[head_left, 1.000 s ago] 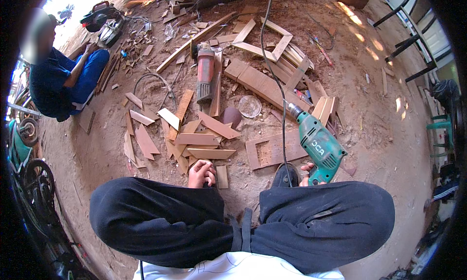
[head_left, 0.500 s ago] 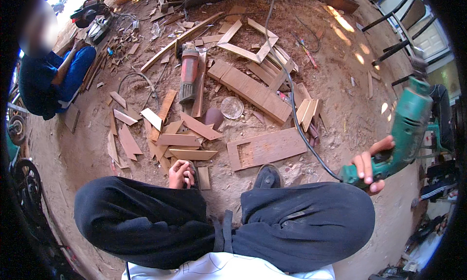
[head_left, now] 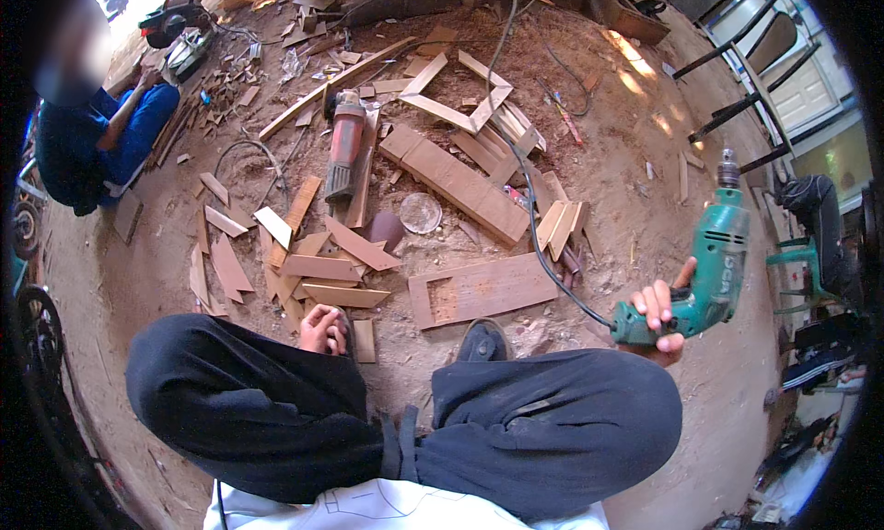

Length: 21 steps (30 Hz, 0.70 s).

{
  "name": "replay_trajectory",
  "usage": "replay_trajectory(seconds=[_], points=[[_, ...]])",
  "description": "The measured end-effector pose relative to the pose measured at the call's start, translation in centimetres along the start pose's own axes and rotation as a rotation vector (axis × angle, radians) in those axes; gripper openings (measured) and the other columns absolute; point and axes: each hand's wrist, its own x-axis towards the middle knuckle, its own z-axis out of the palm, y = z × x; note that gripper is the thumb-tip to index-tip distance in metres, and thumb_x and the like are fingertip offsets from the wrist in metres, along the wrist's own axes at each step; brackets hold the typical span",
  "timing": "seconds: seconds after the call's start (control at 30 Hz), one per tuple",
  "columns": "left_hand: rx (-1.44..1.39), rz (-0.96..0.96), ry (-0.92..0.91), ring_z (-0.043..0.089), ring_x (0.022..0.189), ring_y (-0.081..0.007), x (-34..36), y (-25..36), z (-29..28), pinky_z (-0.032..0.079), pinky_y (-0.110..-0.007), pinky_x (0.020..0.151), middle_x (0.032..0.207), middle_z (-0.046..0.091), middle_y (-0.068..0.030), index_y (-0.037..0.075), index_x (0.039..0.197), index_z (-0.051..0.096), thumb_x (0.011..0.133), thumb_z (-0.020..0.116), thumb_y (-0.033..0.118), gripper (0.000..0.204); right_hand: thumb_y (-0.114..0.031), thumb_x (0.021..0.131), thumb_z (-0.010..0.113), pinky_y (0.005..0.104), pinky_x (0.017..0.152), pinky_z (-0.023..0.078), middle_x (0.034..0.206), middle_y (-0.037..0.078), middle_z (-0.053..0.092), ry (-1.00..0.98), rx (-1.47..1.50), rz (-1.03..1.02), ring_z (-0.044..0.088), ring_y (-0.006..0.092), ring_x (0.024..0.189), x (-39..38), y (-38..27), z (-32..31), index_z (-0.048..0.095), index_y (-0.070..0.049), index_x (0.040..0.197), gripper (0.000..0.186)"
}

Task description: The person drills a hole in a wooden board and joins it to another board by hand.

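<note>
Green electric drill (head_left: 714, 272) is held up off to the person's right, bit pointing upward, the right hand (head_left: 658, 320) wrapped firmly round its grip, cord (head_left: 543, 254) trailing to the sawdust floor (head_left: 626, 162), while the left hand (head_left: 322, 329) rests loosely curled beside wood offcuts (head_left: 322, 267); keeping that cord clear seems wise.

No pkgs, signs or screens anywhere on the dirt floor (head_left: 635, 162). Only label-like thing: dark lettering moulded on side of green drill (head_left: 714, 272) body, gripped in right hand (head_left: 658, 318), off right side of floor, bit pointing up. Too small to make out otherwise.
</note>
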Motion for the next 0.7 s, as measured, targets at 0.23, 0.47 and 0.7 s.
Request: replay_trajectory(seconds=[0.23, 0.47, 0.7], points=[[-0.012, 0.018, -0.009, 0.053, 0.035, -0.0192, 0.1, -0.6, -0.6, 0.033, -0.026, 0.025, 0.064, 0.058, -0.0127, 0.002, 0.089, 0.055, 0.090, 0.060, 0.016, 0.015, -0.008, 0.051, 0.052, 0.0326, 0.087, 0.040, 0.082, 0.005, 0.043, 0.382, -0.519, -0.096, 0.047, 0.0162, 0.075, 2.8, -1.5, -3.4, 0.025, -0.003, 0.146, 0.099], [-0.004, 0.009, 0.016, 0.053, 0.035, -0.0184, -0.4, -0.3, -0.4, 0.033, -0.025, 0.025, 0.064, 0.058, -0.0119, 0.004, 0.090, 0.054, 0.091, 0.059, 0.016, 0.013, 0.001, 0.057, 0.047, 0.0346, 0.089, 0.041, 0.086, 0.007, 0.045, 0.523, -0.837, -0.134, 0.048, 0.0187, 0.080, 2.9, -4.6, -7.8, 0.029, -0.007, 0.144, 0.089], [0.040, 0.030, 0.023, 0.052, 0.035, -0.0176, -0.6, -0.1, -0.5, 0.033, -0.025, 0.025, 0.063, 0.057, -0.0124, 0.003, 0.091, 0.053, 0.091, 0.058, 0.016, 0.014, 0.007, 0.060, 0.044, 0.0303, 0.075, 0.045, 0.085, 0.007, 0.050, 0.633, -0.945, -0.125, 0.050, 0.0172, 0.074, 0.8, -1.4, -9.3, 0.037, -0.006, 0.140, 0.081]])
